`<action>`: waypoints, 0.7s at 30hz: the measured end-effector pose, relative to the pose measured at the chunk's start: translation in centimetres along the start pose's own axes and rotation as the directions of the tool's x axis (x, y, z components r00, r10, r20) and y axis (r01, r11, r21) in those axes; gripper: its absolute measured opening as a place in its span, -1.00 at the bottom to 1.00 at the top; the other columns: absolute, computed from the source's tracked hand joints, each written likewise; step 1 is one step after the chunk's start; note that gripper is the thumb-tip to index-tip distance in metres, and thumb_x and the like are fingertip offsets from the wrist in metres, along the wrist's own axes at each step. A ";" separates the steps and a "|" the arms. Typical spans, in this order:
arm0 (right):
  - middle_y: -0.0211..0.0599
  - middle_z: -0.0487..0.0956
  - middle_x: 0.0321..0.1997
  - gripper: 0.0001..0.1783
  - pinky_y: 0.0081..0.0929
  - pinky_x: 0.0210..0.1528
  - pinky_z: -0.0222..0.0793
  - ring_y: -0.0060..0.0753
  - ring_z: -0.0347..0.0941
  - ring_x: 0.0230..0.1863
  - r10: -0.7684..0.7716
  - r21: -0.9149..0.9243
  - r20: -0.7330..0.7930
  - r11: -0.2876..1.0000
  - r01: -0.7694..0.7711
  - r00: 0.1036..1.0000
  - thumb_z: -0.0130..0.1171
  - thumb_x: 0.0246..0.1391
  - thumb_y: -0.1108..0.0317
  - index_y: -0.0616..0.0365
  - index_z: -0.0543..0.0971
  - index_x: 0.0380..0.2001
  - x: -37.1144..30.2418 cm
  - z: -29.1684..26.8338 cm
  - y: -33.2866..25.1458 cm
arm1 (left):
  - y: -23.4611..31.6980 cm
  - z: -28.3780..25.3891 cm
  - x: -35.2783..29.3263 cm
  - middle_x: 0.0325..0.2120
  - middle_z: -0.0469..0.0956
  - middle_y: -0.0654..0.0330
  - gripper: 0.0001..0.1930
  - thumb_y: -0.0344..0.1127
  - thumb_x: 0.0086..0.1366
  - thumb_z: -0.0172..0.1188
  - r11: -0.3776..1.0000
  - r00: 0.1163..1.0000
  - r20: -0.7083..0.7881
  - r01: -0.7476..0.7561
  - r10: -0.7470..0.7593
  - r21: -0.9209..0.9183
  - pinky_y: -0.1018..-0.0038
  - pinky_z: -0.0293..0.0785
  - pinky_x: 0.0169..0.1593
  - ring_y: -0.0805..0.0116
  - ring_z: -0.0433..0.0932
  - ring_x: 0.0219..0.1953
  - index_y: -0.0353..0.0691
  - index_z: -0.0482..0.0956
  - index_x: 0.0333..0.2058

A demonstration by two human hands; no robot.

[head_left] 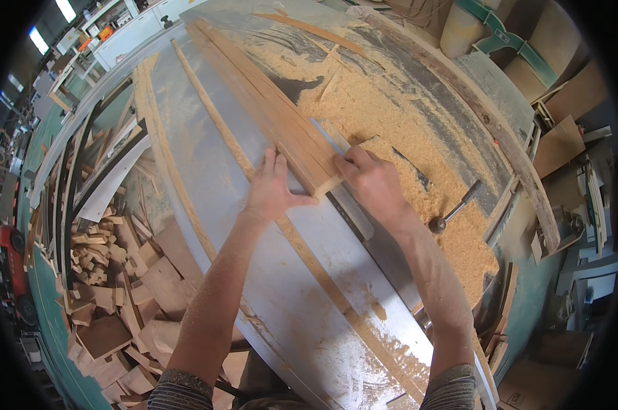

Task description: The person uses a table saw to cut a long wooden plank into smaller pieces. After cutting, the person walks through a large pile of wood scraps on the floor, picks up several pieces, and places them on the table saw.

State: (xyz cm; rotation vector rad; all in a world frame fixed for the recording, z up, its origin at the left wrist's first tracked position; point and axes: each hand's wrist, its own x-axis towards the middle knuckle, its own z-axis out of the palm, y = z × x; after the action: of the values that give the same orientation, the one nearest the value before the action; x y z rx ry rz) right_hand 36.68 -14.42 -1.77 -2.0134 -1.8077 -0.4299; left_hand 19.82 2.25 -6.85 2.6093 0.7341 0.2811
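While the long, brown wooden board (281,123) lay on the smooth grey metal surface (350,273), the spread left hand (271,188) braced one side and the curled right hand (372,181) gripped the other, though loose, pale-yellow sawdust (353,99) getting underneath could have skewed it.

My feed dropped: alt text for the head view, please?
Left hand and right hand touch the near end of a long timber on a silvery table; sawdust lies right, wood offcuts lower left.
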 end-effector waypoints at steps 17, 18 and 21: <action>-0.29 0.52 -0.30 -0.64 -0.34 -0.41 0.52 -0.22 0.60 -0.35 0.023 0.019 0.026 1.000 -0.024 0.999 0.18 -0.10 0.53 0.14 0.65 -0.15 1.7 1.5 -0.8 | -2.6 -0.2 0.8 0.22 0.21 -0.18 0.21 0.17 -0.33 0.63 0.995 0.992 -0.104 -0.084 0.078 -0.057 0.12 0.35 0.24 -0.19 0.31 0.23 -0.52 0.25 0.19; -0.29 0.52 -0.30 -0.65 -0.34 -0.41 0.52 -0.22 0.60 -0.36 0.029 0.014 0.034 0.999 -0.029 0.999 0.17 -0.10 0.52 0.13 0.65 -0.15 1.8 1.7 -0.9 | -2.7 -0.2 0.9 0.22 0.22 -0.18 0.20 0.16 -0.34 0.64 0.995 0.990 -0.111 -0.088 0.082 -0.053 0.12 0.35 0.24 -0.19 0.32 0.22 -0.51 0.26 0.19; -0.30 0.52 -0.30 -0.66 -0.34 -0.42 0.52 -0.21 0.60 -0.38 0.015 -0.011 0.021 1.000 -0.014 1.000 0.16 -0.08 0.51 0.12 0.65 -0.16 1.7 2.4 -0.9 | -3.3 0.3 0.8 0.19 0.25 -0.17 0.18 0.14 -0.34 0.64 0.993 0.984 -0.143 -0.108 0.102 -0.038 0.12 0.37 0.21 -0.19 0.34 0.20 -0.51 0.27 0.17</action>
State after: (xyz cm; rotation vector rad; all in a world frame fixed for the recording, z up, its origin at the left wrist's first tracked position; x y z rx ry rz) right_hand 35.87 -11.70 -2.98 -2.0443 -1.8059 -0.4161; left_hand 19.06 5.17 -8.52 2.6092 0.6286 0.5119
